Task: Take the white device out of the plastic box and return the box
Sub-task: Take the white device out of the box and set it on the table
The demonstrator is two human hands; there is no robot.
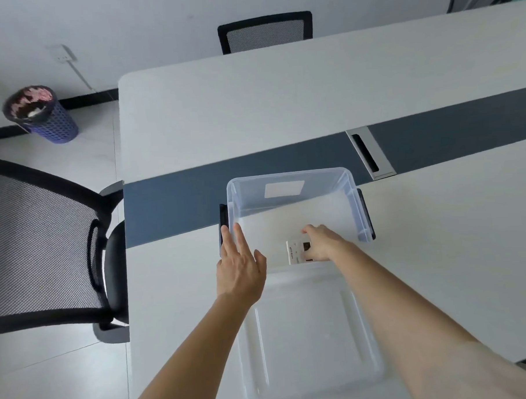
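Note:
A clear plastic box [288, 180] with dark side latches stands open on the white table. Inside, near its front wall, lies a small white device [295, 252] with a dark screen. My right hand [319, 242] reaches down into the box, its fingers closed around the device's right side. My left hand [239, 266] rests against the box's left front corner, fingers spread, touching the rim and the left latch [223, 222]. The box's clear lid [310, 339] lies flat on the table just in front of the box, under my forearms.
A dark blue strip [177, 206] with a cable slot [369, 154] runs across the table behind the box. A black mesh chair [46, 245] stands at the table's left end, another [265, 31] at the far side. A purple waste bin [42, 115] sits on the floor.

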